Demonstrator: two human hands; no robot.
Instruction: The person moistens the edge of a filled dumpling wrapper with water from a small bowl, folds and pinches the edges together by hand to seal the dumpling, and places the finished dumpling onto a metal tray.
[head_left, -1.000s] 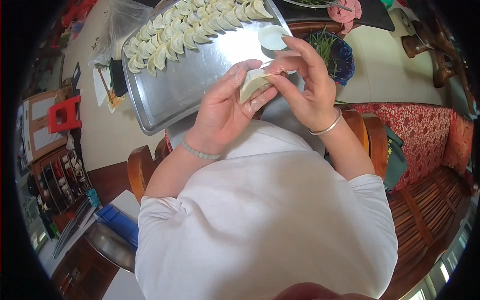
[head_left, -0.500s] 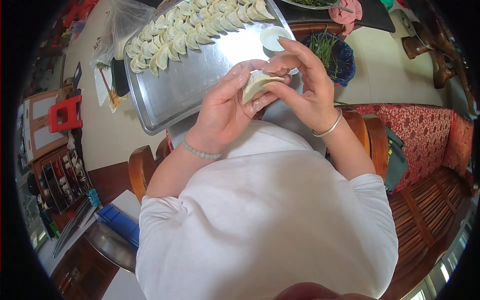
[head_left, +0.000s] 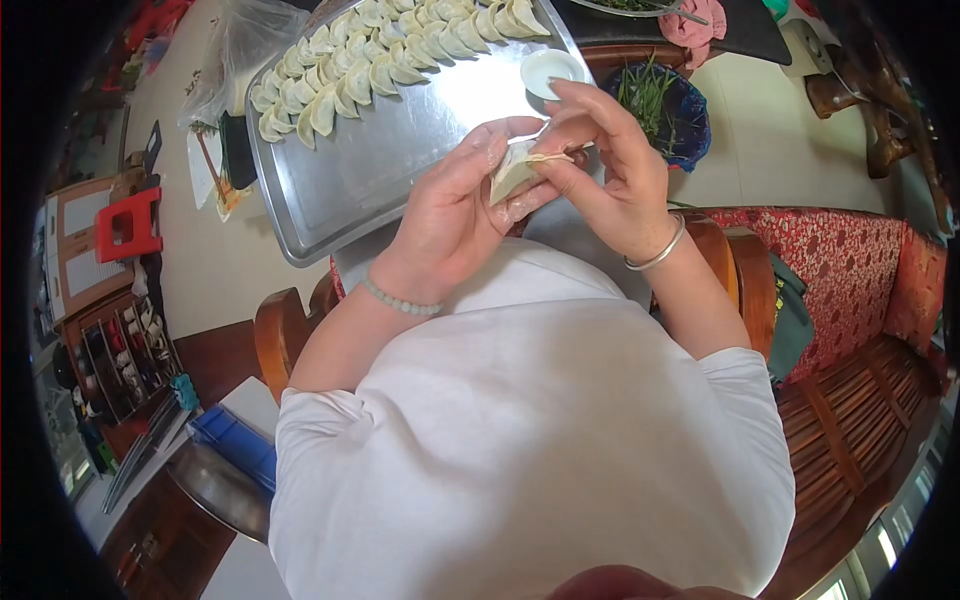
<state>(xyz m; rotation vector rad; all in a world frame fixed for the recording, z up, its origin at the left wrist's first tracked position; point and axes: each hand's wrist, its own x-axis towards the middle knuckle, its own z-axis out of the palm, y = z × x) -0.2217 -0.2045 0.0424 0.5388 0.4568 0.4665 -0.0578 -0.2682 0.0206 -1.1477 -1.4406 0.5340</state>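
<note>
On metal tray (head_left: 350,165), rows of dumplings (head_left: 378,72); in blue container (head_left: 702,128), greens (head_left: 650,97).

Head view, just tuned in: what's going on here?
A person is working on a folded dumpling with both bare hands. The left hand cradles it while the thumb and fingers of the right hand pinch its edge; whether it is fully sealed can't be made out. Just beyond, a metal tray bears rows of shaped dumplings toward its far side, and a small white bowl sits by its right edge.
</note>
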